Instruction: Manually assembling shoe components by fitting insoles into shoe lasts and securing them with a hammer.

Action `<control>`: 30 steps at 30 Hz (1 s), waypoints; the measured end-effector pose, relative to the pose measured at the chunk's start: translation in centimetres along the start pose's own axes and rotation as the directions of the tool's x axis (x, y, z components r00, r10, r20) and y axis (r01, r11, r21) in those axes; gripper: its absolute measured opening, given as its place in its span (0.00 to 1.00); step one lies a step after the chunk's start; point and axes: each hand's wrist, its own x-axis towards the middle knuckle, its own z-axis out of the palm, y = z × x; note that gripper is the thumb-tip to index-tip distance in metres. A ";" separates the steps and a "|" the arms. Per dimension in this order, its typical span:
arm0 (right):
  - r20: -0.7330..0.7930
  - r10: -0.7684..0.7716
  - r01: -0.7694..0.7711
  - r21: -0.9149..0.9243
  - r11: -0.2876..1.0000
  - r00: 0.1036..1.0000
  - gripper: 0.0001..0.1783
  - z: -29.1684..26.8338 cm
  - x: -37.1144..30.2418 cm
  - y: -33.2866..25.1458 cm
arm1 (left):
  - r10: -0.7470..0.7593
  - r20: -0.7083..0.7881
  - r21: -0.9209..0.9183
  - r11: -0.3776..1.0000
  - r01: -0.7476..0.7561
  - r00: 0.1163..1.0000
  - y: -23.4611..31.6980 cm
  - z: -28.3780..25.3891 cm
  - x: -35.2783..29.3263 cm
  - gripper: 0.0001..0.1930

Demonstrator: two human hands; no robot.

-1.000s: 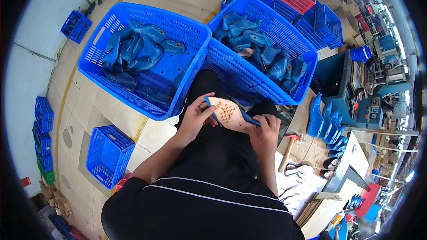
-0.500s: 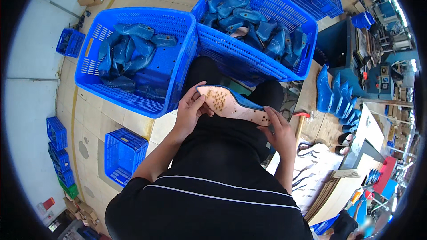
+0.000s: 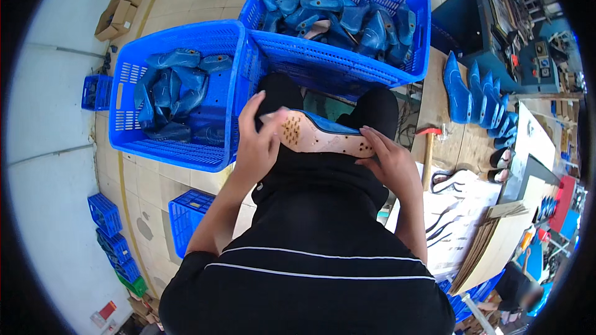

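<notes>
A blue shoe last (image 3: pixel 325 135) lies across my lap, its pale pink insole side facing up. Brass-coloured tacks or holes cluster at its left end, and darker holes dot the right end. My right hand (image 3: pixel 392 164) grips the right end between thumb and fingers. At the other end, my left hand (image 3: pixel 256 142) has its fingers spread; one blurred fingertip is at the last's tip, and whether it touches cannot be made out.
Two blue crates (image 3: pixel 214 156) (image 3: pixel 335 56) of blue lasts stand ahead. On the right, a bench holds a red-headed hammer (image 3: pixel 427 164), a row of upright lasts (image 3: pixel 458 96), dark strips (image 3: pixel 442 217) and stacked boards (image 3: pixel 484 248). Another person (image 3: pixel 515 285) is at lower right.
My left hand has loosened from the last's left end and spread its fingers. My right hand keeps hold. The view has shifted, bringing the hammer more into sight.
</notes>
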 end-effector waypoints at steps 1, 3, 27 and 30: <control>0.005 -0.014 0.014 -0.007 1.000 1.000 0.36 0.0 0.0 0.1 | 0.010 0.013 -0.002 1.000 -0.010 1.000 0.1 -0.6 0.8 0.28; 0.004 -0.019 0.019 -0.007 1.000 1.000 0.35 -0.1 0.0 0.2 | 0.207 0.389 -0.024 0.976 -0.214 0.898 0.6 -1.6 2.3 0.28; -0.097 -0.042 0.098 0.694 0.713 0.994 0.36 4.0 -0.9 6.0 | 0.288 0.605 -0.040 0.942 -0.333 0.742 2.3 -3.2 5.7 0.31; 0.016 0.210 -0.023 0.999 0.032 0.978 0.30 5.8 -1.1 6.2 | 0.282 0.593 -0.055 0.949 -0.312 0.754 2.2 -3.1 5.4 0.32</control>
